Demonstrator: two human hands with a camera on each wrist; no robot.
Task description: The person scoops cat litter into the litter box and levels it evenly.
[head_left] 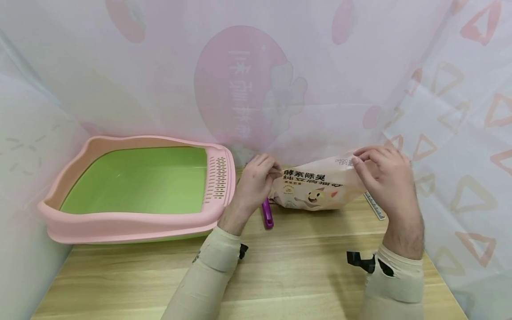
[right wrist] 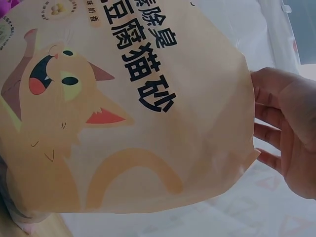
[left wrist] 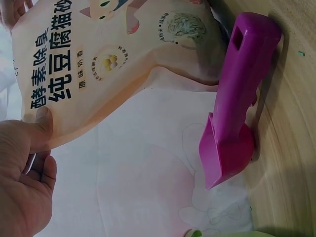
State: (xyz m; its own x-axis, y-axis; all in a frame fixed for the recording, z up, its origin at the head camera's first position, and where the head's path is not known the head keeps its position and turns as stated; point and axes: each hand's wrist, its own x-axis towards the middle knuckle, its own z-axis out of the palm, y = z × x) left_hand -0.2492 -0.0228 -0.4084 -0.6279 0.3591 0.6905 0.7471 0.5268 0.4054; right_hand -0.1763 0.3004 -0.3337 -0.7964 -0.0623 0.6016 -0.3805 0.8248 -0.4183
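Observation:
A peach-coloured bag of cat litter with a cartoon cat and dark lettering stands tilted on the table by the back wall. My left hand pinches its upper left corner; in the left wrist view the thumb presses on the printed face with the fingers behind. At the upper right edge, my right hand grips the bag, and the right wrist view shows several fingers reaching behind that edge. A purple scoop lies beside the bag, below my left hand. Whether the bag's top is unsealed cannot be told.
To the left sits a litter box with a pink rim, a green inside and a slotted end. A narrow grey patterned strip lies right of the bag. Printed cloth walls surround the wooden table.

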